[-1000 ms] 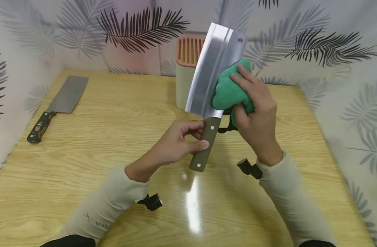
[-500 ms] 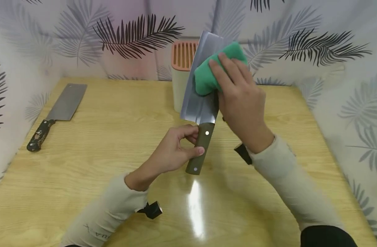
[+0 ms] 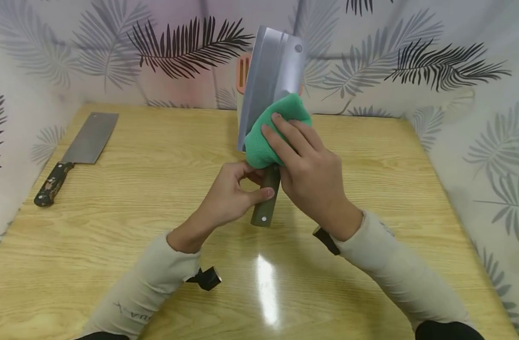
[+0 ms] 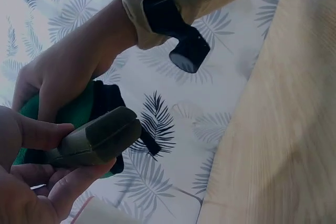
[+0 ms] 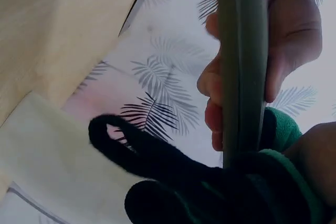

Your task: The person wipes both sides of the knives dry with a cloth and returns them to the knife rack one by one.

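Left hand (image 3: 227, 196) pinches the cleaver handle (image 3: 263, 208); beyond it, right hand (image 3: 312, 172) grips green cloth (image 3: 258, 147) against the blade (image 3: 274, 66). Bunched cloth could let fingers (image 3: 281, 144) slip onto the cutting edge (image 3: 250, 94).

Cloth (image 3: 255, 147): matt, fuzzy textile. Blade (image 3: 272, 66) behind it: smooth metal, satin sheen. Handle (image 3: 261, 208) below cloth: matt, smooth, looks plastic, with a shiny metal rivet (image 3: 263, 218). Cleaver (image 3: 91, 138) left of cloth: duller metal. Table (image 3: 136, 203) beneath cloth: wood-grain, glossy, mirrors light. Block (image 3: 242, 74) beyond cloth: smooth, looks plastic.
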Tool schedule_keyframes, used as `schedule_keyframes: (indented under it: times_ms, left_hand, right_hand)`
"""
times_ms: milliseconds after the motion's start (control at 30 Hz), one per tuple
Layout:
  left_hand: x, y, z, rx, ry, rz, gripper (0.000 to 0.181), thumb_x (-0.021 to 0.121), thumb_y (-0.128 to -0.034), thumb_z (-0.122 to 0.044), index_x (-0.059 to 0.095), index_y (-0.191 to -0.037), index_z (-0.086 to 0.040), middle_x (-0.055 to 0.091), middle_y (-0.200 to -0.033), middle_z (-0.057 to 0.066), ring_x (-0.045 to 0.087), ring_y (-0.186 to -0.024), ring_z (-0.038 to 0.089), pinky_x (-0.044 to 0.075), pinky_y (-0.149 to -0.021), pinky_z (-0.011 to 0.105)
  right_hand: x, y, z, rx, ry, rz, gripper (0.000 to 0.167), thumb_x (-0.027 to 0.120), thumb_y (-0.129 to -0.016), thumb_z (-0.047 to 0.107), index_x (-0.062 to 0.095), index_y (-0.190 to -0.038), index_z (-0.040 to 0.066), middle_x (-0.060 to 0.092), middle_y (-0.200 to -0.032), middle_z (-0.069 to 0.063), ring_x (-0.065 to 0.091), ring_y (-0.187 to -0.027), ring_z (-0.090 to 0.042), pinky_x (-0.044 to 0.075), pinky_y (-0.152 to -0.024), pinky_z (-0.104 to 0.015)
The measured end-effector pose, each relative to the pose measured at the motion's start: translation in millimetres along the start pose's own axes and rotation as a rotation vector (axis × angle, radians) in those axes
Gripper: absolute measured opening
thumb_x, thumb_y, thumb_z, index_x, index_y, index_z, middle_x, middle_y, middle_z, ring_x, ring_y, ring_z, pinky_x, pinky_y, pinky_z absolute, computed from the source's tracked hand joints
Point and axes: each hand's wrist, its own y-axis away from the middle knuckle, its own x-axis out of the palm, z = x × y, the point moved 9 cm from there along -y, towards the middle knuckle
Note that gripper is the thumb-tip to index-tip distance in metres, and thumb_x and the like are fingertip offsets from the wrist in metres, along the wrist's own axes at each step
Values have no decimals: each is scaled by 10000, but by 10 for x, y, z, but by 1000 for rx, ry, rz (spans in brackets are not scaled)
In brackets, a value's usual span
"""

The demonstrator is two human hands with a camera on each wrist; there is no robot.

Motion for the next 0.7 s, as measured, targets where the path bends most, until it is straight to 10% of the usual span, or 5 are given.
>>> schedule_keyframes:
  times_ms: [333,700]
  left_hand:
    - [273,138,27,24,-46,66,280,756,-813,39,715,-1089,31,701,-994,143,642,-894,200,584,-855,353]
    - [123,53,120,-29,85,1,246,716,-853,41,695,-1096,73,710,-976,217,653,-880,192,549,-939,423]
  right_hand:
    - [-198,-338,-516,217,142,-115,473,464,-946,-17,633,-1352,158,634,-1388,-76,597,-1238,-298,581,-599,-564]
    - [105,42,-13,-12,52,0,437,554,-901,-22,678,-1285,148,672,-1317,-91,631,-1165,-291,628,-644,-424]
